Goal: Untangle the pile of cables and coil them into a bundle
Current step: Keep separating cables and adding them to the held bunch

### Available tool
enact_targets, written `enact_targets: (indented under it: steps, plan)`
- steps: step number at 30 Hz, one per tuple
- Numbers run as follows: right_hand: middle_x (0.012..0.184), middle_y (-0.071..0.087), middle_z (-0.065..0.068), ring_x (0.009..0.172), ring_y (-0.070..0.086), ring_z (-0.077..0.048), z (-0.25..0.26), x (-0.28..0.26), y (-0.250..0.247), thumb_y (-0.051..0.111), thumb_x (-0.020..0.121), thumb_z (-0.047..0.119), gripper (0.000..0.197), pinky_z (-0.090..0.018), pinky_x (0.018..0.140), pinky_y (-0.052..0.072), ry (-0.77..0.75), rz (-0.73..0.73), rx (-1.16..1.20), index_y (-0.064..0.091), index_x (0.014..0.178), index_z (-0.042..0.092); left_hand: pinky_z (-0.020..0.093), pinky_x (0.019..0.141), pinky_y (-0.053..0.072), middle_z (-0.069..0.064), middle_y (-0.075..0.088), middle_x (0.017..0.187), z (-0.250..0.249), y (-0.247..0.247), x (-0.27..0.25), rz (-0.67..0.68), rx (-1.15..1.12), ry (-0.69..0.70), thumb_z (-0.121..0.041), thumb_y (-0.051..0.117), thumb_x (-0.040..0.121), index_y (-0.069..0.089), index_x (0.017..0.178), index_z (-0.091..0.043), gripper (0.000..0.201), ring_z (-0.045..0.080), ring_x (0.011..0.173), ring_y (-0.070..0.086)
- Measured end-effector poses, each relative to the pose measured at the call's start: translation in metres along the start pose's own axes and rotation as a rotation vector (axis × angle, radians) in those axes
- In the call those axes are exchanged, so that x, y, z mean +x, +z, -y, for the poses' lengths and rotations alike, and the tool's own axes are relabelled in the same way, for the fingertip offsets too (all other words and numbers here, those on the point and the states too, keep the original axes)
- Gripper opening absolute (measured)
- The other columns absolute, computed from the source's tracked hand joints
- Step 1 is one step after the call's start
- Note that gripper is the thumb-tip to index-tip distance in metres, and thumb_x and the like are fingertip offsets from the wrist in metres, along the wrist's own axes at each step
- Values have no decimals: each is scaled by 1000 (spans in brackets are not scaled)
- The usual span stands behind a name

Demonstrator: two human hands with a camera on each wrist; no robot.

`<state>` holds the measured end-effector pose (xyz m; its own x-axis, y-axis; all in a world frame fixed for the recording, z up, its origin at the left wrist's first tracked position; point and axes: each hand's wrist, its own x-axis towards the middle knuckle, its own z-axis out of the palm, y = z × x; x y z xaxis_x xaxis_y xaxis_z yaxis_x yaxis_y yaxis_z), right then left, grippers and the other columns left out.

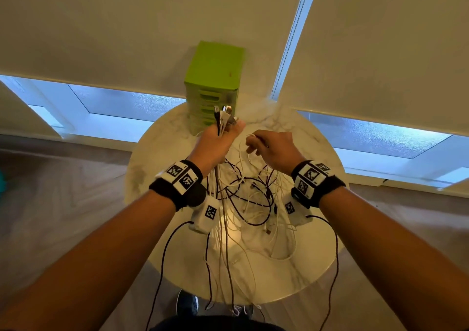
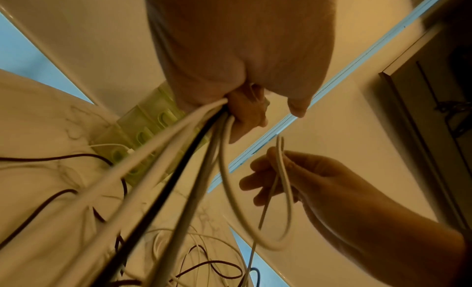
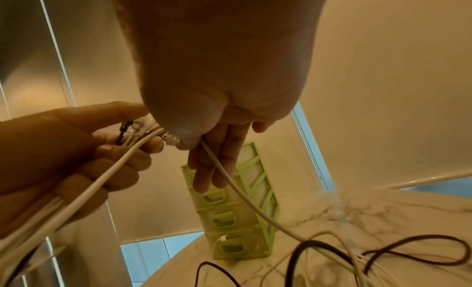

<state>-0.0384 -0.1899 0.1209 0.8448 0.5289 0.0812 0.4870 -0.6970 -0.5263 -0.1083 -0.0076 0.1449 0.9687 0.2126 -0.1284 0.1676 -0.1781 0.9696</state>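
A tangle of white and black cables (image 1: 250, 198) lies on the round marble table (image 1: 314, 259). My left hand (image 1: 218, 140) is raised above it and grips a bunch of cable ends (image 1: 224, 116), whose plugs stick up past the fingers; the strands hang down from the fist (image 2: 178, 150). My right hand (image 1: 269, 145), just to the right, pinches a loop of one white cable (image 2: 282, 170) between thumb and fingers. That white cable (image 3: 245, 192) runs from the right hand down to the pile. The left hand (image 3: 76, 150) also shows with its bunch.
A green small-drawer unit (image 1: 213, 86) stands at the table's far edge, just behind my hands. Blinds and a window lie beyond it. Black wrist-camera leads (image 1: 162, 259) hang from both wrists past the table's near edge. My shoes (image 1: 187, 305) show below.
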Motion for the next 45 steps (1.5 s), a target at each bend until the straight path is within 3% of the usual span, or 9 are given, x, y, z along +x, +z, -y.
enact_targets:
  steps: [8,14,17,22,25,32,37,40,45]
  plan:
    - [85,75,8,68,66,4,13,-3,-9,50,105,34,30,-9,64,48,63,44,287,71,100,12,31,52,36,-5,40,58,-4,5,0,105,20,-12,-39,60,99,61,91,-10,30,16,54,38]
    - [111,69,-5,101,62,-23,-31,-26,23,51,102,35,29,-29,82,42,163,540,-116,67,112,13,22,52,37,2,46,82,-27,-5,-1,18,-125,-21,-33,35,110,51,94,-17,28,11,68,45]
    - [118,64,-10,103,58,-26,-62,-42,32,46,105,34,31,-31,83,39,293,627,-225,63,117,11,21,51,41,3,59,98,-31,-23,5,-68,-163,36,-32,32,111,61,117,-12,36,9,71,50]
    - [101,70,-1,97,64,-21,-87,-51,21,46,106,28,26,-34,90,48,308,425,-107,69,102,16,20,44,34,-6,68,75,-36,-44,11,-124,-308,54,-26,33,111,51,114,-4,29,0,43,44]
    - [85,72,6,83,66,-12,-66,-41,12,50,104,30,24,-32,83,51,212,170,36,68,96,15,23,47,34,-5,54,70,-27,-39,11,-114,-214,60,-25,37,109,45,88,-19,23,5,50,42]
    - [82,76,3,72,70,-5,-6,-25,-4,60,99,28,20,-11,66,50,158,-40,229,68,95,10,25,50,37,-6,38,70,-22,-4,-6,32,-106,22,-38,59,101,53,105,-19,21,9,57,40]
    - [81,76,3,68,71,-2,15,-27,-11,65,97,27,18,-17,67,54,143,-120,284,71,93,10,25,46,35,-10,40,64,-17,10,-14,130,-12,4,-65,75,80,56,94,-21,50,11,53,38]
    - [76,73,8,63,67,5,25,-28,-19,65,97,27,18,-8,61,48,101,-140,267,71,92,11,28,49,34,-16,43,55,-17,16,-19,160,39,22,-46,75,88,56,80,-25,29,11,53,38]
    - [88,73,4,82,69,-6,15,-37,-19,66,96,33,24,-20,77,53,156,98,325,71,98,9,31,52,32,-2,40,66,-22,13,-22,156,-4,13,-23,59,98,56,85,-18,13,17,60,39]
